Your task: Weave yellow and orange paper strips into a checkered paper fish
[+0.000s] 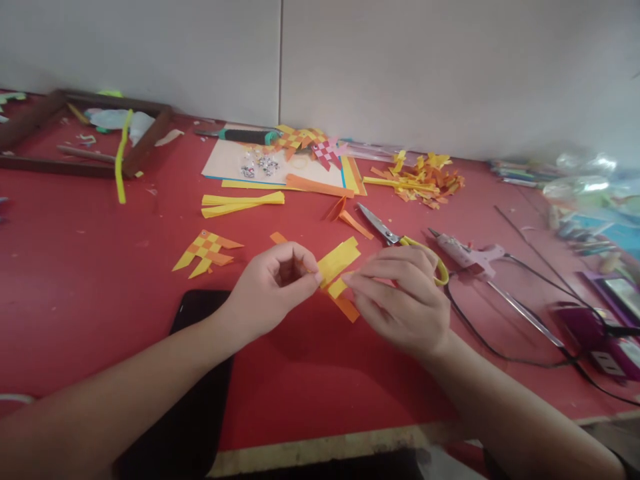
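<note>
Your left hand (273, 283) and right hand (400, 300) each pinch the yellow and orange paper strips (340, 270) above the red table (100, 280), just beside the scissors (395, 237).

The yellow paper strips (339, 260) cross an orange strip (347, 308), pinched at both ends above the red table (310, 373).

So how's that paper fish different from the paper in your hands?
The woven fish lies on the red table; the paper strips are pinched by the left hand and right hand. The fish shows a checkered weave; the strips look plain. Both are yellow and orange paper.
</note>
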Motion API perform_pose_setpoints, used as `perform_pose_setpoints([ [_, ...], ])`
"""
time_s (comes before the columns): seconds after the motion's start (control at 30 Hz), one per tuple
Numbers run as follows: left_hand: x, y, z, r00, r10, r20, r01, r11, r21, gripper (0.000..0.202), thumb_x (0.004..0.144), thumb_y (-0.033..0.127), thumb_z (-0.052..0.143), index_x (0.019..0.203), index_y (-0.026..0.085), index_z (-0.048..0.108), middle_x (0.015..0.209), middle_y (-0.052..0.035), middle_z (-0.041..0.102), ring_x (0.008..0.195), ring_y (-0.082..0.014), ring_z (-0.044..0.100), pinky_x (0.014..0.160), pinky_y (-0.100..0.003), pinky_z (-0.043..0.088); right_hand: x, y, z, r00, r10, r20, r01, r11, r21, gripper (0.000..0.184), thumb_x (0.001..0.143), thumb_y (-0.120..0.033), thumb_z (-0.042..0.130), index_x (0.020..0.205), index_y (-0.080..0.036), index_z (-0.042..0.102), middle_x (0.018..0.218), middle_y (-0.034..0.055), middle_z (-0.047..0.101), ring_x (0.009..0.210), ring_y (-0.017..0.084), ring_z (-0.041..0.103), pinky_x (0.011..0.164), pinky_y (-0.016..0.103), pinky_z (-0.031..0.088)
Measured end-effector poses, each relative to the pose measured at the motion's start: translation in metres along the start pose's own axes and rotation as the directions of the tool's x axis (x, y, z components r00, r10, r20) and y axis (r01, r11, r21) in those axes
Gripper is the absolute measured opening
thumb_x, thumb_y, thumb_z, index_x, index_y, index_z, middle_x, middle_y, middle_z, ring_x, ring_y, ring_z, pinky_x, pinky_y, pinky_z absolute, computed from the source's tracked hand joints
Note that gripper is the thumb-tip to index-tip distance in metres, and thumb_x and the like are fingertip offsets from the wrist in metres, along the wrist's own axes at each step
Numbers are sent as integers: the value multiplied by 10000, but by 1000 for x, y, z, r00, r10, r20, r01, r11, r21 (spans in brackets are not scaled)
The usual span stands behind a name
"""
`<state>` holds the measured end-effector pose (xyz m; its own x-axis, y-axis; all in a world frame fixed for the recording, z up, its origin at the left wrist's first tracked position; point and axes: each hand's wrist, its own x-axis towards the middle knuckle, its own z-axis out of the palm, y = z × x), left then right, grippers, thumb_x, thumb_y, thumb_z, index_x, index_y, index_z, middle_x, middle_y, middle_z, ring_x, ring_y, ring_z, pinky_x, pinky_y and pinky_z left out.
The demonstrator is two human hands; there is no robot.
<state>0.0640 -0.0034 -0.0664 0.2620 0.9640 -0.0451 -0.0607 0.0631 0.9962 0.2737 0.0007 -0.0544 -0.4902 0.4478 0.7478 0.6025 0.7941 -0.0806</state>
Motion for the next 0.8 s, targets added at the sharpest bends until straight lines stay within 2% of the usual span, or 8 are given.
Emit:
perform_pose_setpoints([
  [0.13,2,1,0,989,-132,63,137,988,-70,151,820,208,706,806,177,559,675,69,581,619,-49,575,600,-147,475,-3,0,2,1000,-30,4,30,1000,-9,211,790,-97,724,900,-277,724,795,-17,705,826,171,627,747,365,428],
  [0.3,4,3,0,952,-274,135,300,921,-249,211,820,221,725,854,194,519,730,48,697,657,-103,711,660,-222,591,-5,3,5,999,-50,-13,50,999,2,179,828,-132,703,865,-306,722,811,-19,707,845,169,610,776,369,466],
  [0.47,4,4,0,945,-291,152,325,894,-309,206,826,204,726,869,199,524,697,49,716,625,-111,728,601,-186,597,-4,4,6,995,-101,7,100,992,79,166,823,-106,690,915,-243,705,900,37,701,913,193,608,785,366,546],
  [0.63,5,4,-1,945,-295,143,327,873,-360,182,797,177,747,834,191,569,682,78,700,600,-95,721,596,-176,605,-8,5,11,991,-130,42,126,987,99,237,788,-117,743,990,-226,685,939,31,745,982,220,635,856,402,564],
  [0.8,4,3,-1,929,-325,178,368,860,-353,97,788,170,747,768,170,653,644,44,721,603,-90,721,608,-147,593,-12,4,13,990,-134,50,127,984,123,249,767,-112,767,983,-203,684,907,32,760,966,219,643,876,413,560],
])
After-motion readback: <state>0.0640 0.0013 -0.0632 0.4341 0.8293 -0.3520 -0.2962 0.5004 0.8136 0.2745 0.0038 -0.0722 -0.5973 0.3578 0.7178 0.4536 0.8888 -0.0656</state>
